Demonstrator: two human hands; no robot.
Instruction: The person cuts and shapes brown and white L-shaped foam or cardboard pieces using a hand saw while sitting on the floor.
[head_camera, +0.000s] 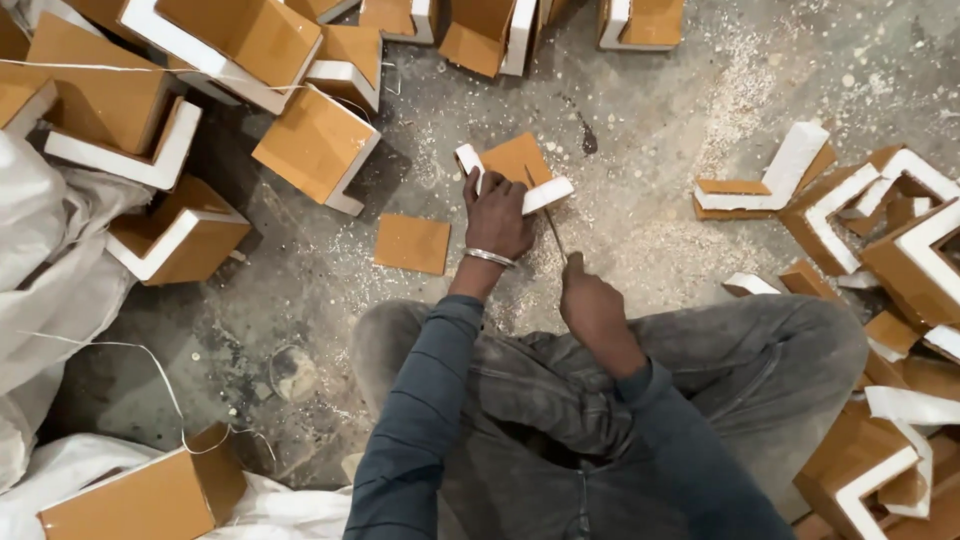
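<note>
Two hands at frame centre: left hand (497, 215) pressing flat the tan, white-edged L-shaped foam corner piece (517, 170), right hand (590, 305) gripping a thin blade (548, 222), best drawn steadily.

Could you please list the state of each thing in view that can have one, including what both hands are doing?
Left hand: pressed flat on the corner piece, holding it down.
Right hand: closed around the thin metal blade.
Thin metal blade: tip against the corner piece, tilted.
Brown L-shaped corner piece with white foam edges: lying on the floor, under the left hand.
Flat brown square panel: lying loose, untouched.
Dusty concrete floor: strewn with shavings.
</note>
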